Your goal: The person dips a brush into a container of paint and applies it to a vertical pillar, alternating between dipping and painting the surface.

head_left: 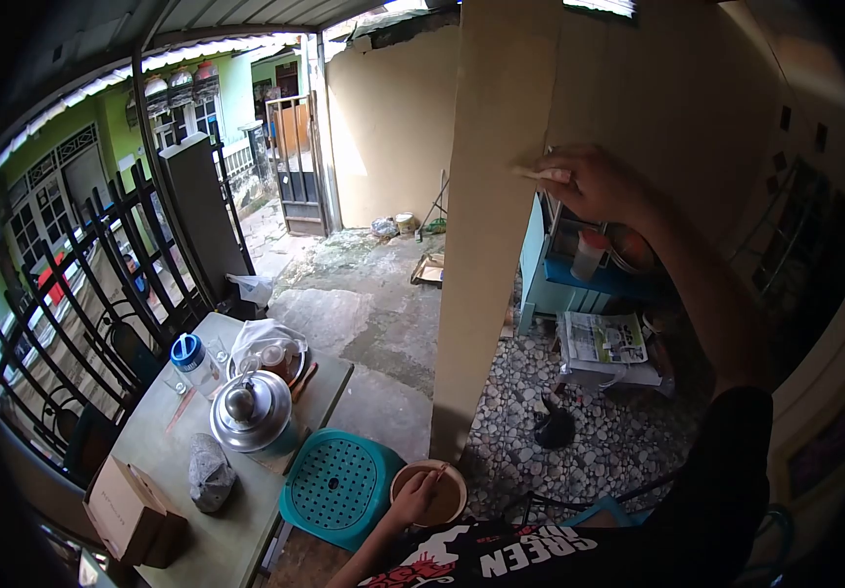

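My right hand [584, 181] is raised in front of the beige pillar [501, 118], its fingers closed round the handle of a small brush [528, 172]. The brush's tip is at the pillar's surface and looks blurred. Low in the view, my left hand [417, 498] is closed at the rim of a round bowl [455, 486] with brownish contents. The fingers grip the bowl's left side. Beside the bowl stands a teal stool [329, 487] with a perforated seat.
On the left, a table [163, 436] holds a silver pot [250, 412], a blue-lidded jug [190, 358], a grey bag [210, 474] and a cardboard box [123, 510]. Behind the pillar stands a blue shelf [594, 279] near stacked papers [603, 340]. A black fence [114, 255] runs along the left.
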`<state>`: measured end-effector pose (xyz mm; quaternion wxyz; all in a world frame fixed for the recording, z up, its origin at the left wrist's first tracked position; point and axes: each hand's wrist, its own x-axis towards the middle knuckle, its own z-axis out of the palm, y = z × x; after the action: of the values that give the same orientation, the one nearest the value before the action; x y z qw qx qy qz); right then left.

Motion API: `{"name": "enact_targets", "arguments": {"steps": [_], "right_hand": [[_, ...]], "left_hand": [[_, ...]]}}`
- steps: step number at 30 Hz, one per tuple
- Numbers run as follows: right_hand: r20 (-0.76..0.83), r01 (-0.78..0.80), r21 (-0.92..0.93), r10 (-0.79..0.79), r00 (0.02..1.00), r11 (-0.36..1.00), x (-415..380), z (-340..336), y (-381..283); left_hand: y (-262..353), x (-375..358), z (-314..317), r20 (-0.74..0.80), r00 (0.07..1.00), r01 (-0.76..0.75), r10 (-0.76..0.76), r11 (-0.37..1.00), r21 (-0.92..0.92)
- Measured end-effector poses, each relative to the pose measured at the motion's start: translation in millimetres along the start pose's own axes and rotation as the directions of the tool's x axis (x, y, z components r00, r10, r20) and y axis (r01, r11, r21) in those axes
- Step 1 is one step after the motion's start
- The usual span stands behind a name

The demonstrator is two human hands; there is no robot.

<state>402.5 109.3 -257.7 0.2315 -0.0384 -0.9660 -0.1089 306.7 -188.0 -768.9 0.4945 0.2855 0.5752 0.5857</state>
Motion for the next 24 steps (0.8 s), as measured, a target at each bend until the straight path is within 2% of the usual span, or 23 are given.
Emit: {"name": "enact_targets", "arguments": {"steps": [2,3,5,6,8,11,12,14,15,16,18,22,24], "right_hand": [[-0.105,-0.002,-0.164,-0.016,0.994,0.986,15,-23,5],[-0.110,-0.001,-0.167,-0.018,0.994,0.986,23,-33,12],[-0.265,-0.001,-0.309,-0.085,0.961,0.951,39,-53,29],[-0.265,0.003,-0.310,-0.090,0.960,0.951,48,-65,36],[-0.374,0.031,-0.499,-0.247,0.894,0.866,61,-85,44],[-0.453,-0.053,-0.519,-0.221,0.864,0.853,65,-98,42],[-0.447,-0.055,-0.516,-0.214,0.869,0.855,63,-95,39],[-0.455,-0.044,-0.435,-0.177,0.873,0.899,55,-86,29],[-0.448,-0.044,-0.431,-0.172,0.877,0.901,50,-74,28],[-0.404,-0.020,-0.446,-0.181,0.897,0.895,43,-56,29],[-0.316,0.039,-0.444,-0.197,0.928,0.895,26,-18,22],[-0.200,0.116,-0.412,-0.214,0.956,0.904,-14,52,5],[-0.134,0.123,-0.273,-0.164,0.977,0.954,-28,72,-7]], "left_hand": [[3,1,-2,0.020,1.000,-0.010,0.009,0.999,0.047],[19,-6,3,0.010,0.999,0.044,-0.044,0.997,0.060],[33,-12,6,0.007,0.989,0.143,-0.145,0.986,0.091],[31,-11,5,0.005,0.990,0.140,-0.141,0.986,0.088],[22,-11,3,0.008,0.999,0.033,-0.034,0.985,0.172],[9,-12,-3,0.007,0.992,0.125,-0.126,0.990,0.058],[-3,-9,-7,0.011,0.991,0.135,-0.136,0.989,0.056],[-25,-8,-16,0.074,0.994,-0.096,0.078,0.956,0.278],[-31,-10,-17,0.089,0.989,-0.137,0.114,0.937,0.321],[-25,-13,-15,0.090,0.990,-0.131,0.107,0.939,0.319],[-1,-22,-10,0.068,0.985,0.151,-0.159,0.983,0.105],[43,-42,1,-0.030,0.989,0.148,-0.145,0.980,0.134],[41,-42,-3,-0.029,0.981,0.194,-0.192,0.973,0.126]]}}
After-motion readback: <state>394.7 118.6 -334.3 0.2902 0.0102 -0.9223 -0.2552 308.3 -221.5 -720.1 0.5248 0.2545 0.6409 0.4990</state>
